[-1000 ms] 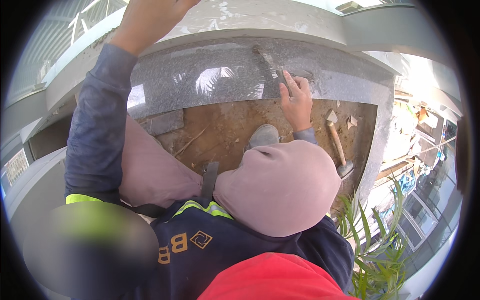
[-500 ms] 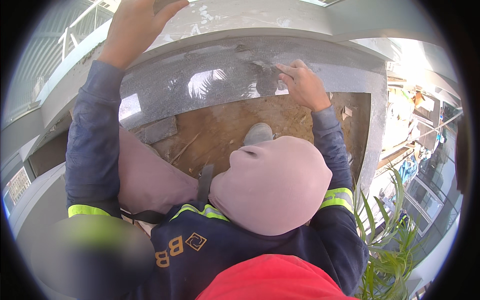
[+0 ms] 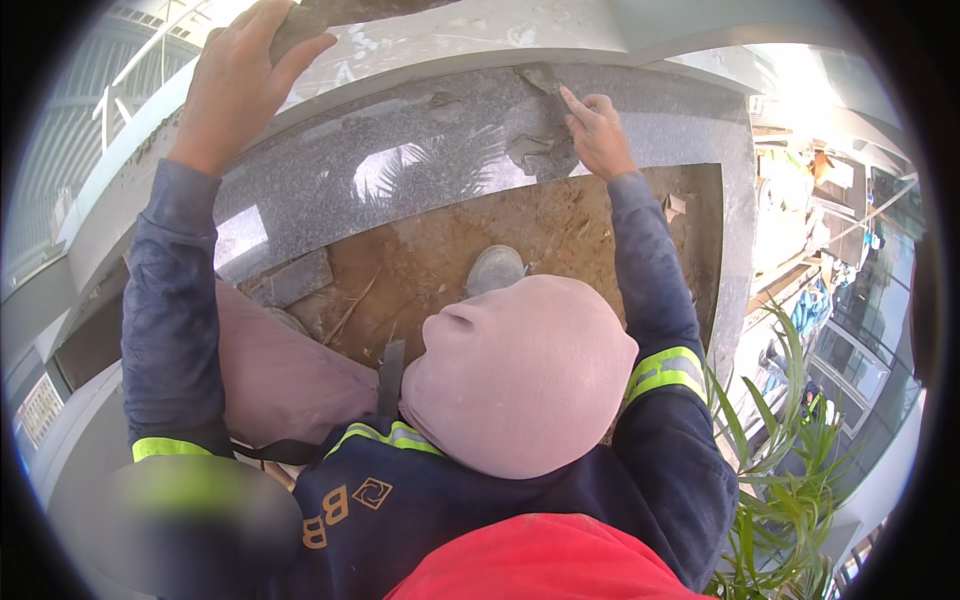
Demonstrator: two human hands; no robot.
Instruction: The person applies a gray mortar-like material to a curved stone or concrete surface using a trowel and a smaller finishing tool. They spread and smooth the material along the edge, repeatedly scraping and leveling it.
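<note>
Trowel [image 3: 537, 80] is resting by the grey slab's [image 3: 685, 120] far edge in the right hand [image 3: 602, 138], fingers wrapping it closely, while 2 mortar-like patches [image 3: 543, 153] are seemingly lying unsmoothed nearer its middle, and the left hand [image 3: 235, 85] is meeting a dark object [image 3: 365, 9], grip unclear.

Left fisheye of a head-worn pair here, staring pretty much straight down over the wearer's navy jacket [image 3: 430, 500] and pink-clad knee [image 3: 520, 375], both super close. Left hand [image 3: 235, 85] and right hand [image 3: 600, 140] sit farther out up top, by the polished gray stone slab [image 3: 330, 190], whose edges bow with the lens.
</note>
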